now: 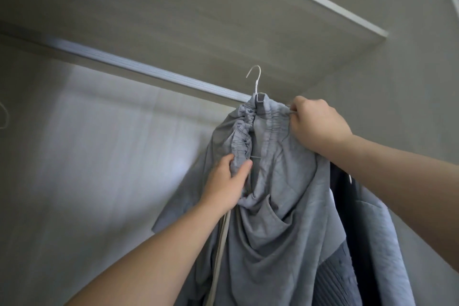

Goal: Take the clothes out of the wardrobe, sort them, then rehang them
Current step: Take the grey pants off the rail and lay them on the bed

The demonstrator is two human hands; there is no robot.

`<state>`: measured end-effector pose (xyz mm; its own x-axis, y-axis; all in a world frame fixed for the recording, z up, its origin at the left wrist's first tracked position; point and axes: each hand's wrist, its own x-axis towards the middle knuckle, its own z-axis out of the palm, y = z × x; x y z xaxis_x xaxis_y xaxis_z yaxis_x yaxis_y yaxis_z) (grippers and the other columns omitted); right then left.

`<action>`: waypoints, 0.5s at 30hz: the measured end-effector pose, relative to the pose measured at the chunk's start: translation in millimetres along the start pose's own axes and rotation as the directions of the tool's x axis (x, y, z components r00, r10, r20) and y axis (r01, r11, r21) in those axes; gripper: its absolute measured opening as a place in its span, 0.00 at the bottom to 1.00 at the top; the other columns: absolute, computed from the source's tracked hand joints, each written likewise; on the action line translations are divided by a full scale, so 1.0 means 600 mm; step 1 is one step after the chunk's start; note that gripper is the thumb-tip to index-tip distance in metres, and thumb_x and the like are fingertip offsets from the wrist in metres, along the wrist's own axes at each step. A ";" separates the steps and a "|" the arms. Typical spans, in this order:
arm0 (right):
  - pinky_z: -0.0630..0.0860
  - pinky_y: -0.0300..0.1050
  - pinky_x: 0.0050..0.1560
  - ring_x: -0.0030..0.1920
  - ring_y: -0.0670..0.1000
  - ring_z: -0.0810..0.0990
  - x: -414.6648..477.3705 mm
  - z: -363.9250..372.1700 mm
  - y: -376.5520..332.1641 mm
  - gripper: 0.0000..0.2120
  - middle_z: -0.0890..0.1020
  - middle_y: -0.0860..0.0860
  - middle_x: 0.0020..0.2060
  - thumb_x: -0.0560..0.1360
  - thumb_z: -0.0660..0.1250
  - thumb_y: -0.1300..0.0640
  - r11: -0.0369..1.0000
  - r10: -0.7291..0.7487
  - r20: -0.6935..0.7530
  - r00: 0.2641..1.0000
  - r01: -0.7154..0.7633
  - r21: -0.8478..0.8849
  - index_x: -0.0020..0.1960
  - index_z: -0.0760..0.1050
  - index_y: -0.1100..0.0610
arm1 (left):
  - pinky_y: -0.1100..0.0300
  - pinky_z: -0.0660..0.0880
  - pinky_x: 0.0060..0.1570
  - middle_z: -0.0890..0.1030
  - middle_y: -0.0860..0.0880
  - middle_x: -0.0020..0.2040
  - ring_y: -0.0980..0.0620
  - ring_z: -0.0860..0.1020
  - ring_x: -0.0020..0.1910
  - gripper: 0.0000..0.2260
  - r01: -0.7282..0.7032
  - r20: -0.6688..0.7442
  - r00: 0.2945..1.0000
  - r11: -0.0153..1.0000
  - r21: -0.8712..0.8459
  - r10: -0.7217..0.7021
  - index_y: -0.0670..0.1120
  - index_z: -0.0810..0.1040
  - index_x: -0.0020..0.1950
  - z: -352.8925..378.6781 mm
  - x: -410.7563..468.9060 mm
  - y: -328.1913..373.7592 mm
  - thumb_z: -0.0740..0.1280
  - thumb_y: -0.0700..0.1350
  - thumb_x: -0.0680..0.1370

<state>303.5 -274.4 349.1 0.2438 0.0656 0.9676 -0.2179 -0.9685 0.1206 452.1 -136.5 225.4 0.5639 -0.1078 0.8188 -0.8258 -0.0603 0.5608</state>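
Grey garment [280,206] on wire hanger [256,79] near rail [149,69]; left hand [227,182] pinched its elastic waistband [242,136], right hand [316,124] gripped the hanger's end and cloth.

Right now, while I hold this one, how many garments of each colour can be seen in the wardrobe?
Grey garment, held by left hand and right hand: 1
Dark garment: 1
Pale grey garment: 1
Pleated blue-grey garment: 1
Total: 4, as far as the view shows.
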 end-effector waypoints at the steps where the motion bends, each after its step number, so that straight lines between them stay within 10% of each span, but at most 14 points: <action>1: 0.68 0.49 0.38 0.38 0.62 0.71 -0.011 -0.009 0.011 0.07 0.77 0.59 0.44 0.77 0.57 0.59 1.000 -0.009 -0.017 1.000 0.009 0.005 0.52 0.71 0.57 | 0.51 0.72 0.65 0.80 0.49 0.62 0.49 0.77 0.61 0.23 -0.044 -0.089 0.995 0.998 0.052 0.049 0.49 0.77 0.65 -0.004 0.000 0.005 0.63 0.62 0.78; 5: 0.68 0.49 0.38 0.43 0.63 0.77 -0.066 -0.057 0.063 0.07 0.80 0.56 0.47 0.79 0.56 0.53 0.996 -0.092 -0.065 0.994 0.092 -0.014 0.53 0.71 0.52 | 0.49 0.70 0.59 0.81 0.42 0.54 0.39 0.76 0.56 0.10 -0.207 -0.342 0.886 0.928 0.310 0.312 0.42 0.82 0.52 -0.020 0.001 0.037 0.61 0.44 0.82; 15: 0.75 0.52 0.38 0.45 0.62 0.80 -0.181 -0.239 0.209 0.09 0.81 0.53 0.49 0.79 0.58 0.50 0.958 -0.240 -0.057 0.969 0.227 -0.177 0.55 0.70 0.53 | 0.49 0.69 0.60 0.79 0.47 0.65 0.42 0.73 0.65 0.16 -0.346 -0.262 0.858 0.875 0.340 0.441 0.48 0.74 0.69 0.104 -0.050 0.204 0.61 0.50 0.82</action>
<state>114.2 -368.6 290.8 0.2351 0.3099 0.9213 -0.3208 -0.8700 0.3745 333.2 -202.3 261.8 0.1228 0.1406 0.9824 -0.9208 -0.3532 0.1657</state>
